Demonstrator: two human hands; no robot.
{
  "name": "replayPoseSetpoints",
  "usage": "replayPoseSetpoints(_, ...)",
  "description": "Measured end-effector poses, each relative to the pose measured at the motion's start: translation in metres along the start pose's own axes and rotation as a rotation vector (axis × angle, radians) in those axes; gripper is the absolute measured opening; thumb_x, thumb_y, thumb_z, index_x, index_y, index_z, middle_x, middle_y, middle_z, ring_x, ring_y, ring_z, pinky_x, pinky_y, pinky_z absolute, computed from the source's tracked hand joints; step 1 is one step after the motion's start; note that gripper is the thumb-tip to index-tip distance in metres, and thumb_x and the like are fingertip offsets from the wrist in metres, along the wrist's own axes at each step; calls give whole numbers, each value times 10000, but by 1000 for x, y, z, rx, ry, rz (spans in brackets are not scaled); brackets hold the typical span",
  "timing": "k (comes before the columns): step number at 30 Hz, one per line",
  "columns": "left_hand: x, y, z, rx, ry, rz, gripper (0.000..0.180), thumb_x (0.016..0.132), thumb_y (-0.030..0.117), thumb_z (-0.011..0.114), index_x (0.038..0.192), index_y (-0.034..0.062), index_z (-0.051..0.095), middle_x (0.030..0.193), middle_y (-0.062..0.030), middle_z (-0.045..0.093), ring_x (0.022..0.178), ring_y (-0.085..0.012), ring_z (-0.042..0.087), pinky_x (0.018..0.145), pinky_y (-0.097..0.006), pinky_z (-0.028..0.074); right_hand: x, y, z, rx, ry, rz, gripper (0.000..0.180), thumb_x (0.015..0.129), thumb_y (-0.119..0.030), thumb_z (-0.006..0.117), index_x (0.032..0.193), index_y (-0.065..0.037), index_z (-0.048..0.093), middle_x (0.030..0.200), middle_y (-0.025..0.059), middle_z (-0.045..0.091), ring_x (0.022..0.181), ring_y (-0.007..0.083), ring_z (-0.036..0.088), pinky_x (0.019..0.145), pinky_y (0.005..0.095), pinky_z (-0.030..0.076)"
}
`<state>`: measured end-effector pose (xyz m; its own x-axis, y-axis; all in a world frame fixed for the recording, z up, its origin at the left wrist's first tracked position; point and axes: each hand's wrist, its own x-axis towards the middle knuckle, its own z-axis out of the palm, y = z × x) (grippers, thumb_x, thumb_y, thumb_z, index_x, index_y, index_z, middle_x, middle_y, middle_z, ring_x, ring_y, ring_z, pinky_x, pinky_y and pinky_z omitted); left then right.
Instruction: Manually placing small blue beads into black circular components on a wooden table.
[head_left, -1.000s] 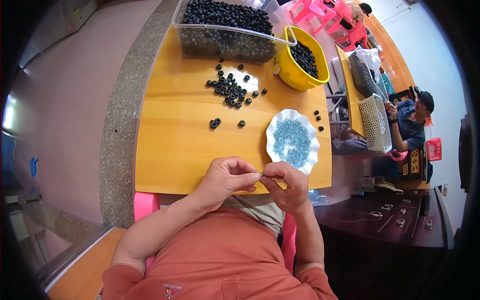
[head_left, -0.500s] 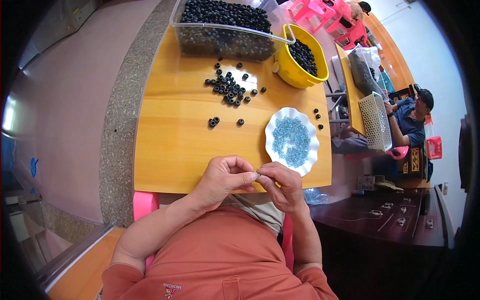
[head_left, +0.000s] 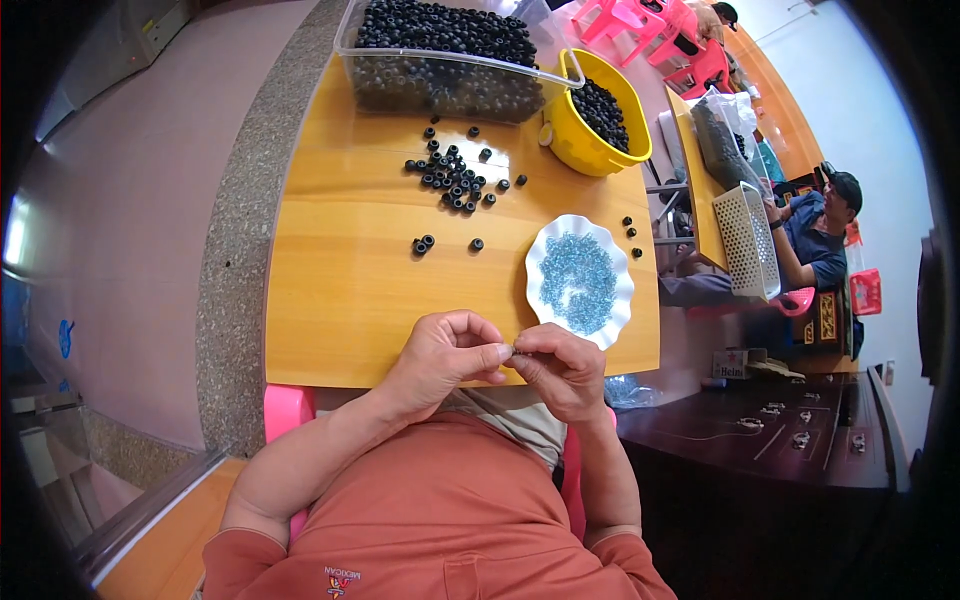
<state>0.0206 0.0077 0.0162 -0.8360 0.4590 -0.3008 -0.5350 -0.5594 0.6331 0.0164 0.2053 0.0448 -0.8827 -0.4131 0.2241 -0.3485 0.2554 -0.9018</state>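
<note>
Over the near edge of the table, my left hand (head_left: 440, 360) and my right hand (head_left: 562, 372) meet, thumbs and forefingers pinched together. Between their fingertips sits a tiny dark piece (head_left: 513, 351), mostly covered, so its kind cannot be made out. Just beyond my right hand lies a white scalloped plate (head_left: 534, 277) with many small clear-blue pieces (head_left: 585, 262) spread on it. Farther off on the tabletop is a loose cluster of small black ring-shaped parts (head_left: 456, 182). Several more lie apart from it, including a few right of the plate.
A clear plastic bin (head_left: 450, 56) full of black parts stands at the far edge, beside a yellow basin (head_left: 583, 150) holding more. To the right, a person in a dark cap (head_left: 825, 235) sits by another table with a white perforated basket (head_left: 748, 245). Pink chairs (head_left: 690, 50) stand beyond.
The whole view has shifted slightly, moving the table and its things a little left. Both hands keep their pinch, with only a slight shift of the fingertips around the dark piece.
</note>
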Motion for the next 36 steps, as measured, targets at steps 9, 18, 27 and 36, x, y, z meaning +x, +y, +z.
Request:
replayPoseSetpoints(9,1,-2,-1,81,6,56,119,882,59,693,946,5,610,873,-54,653,757,-117,652,723,-269,590,-4,6,5,27,64,3,143,818,112,670,938,36,648,875,132,649,786,174,639,674,253,511)
replayPoseSetpoints(18,2,-5,-2,126,18,41,111,884,57,691,943,7,611,872,-43,648,756,-97,642,719,-259,591,3,-3,-1,-317,53,-170,201,733,103,719,886,-9,651,844,104,650,745,206,649,637,273,504)
replayPoseSetpoints(27,0,1,0,94,43,-3,113,878,60,697,937,15,613,848,-37,650,715,-106,649,688,-243,580,3,-4,-18,-705,165,-230,203,755,46,705,930,-27,633,874,120,635,763,300,645,643,363,528)
replayPoseSetpoints(36,9,-2,3,165,73,114,89,881,60,692,912,11,623,831,-42,654,696,-95,632,675,-243,566,-1,4,-57,-512,294,-72,163,803,67,687,945,9,630,887,121,652,752,207,651,655,286,529)
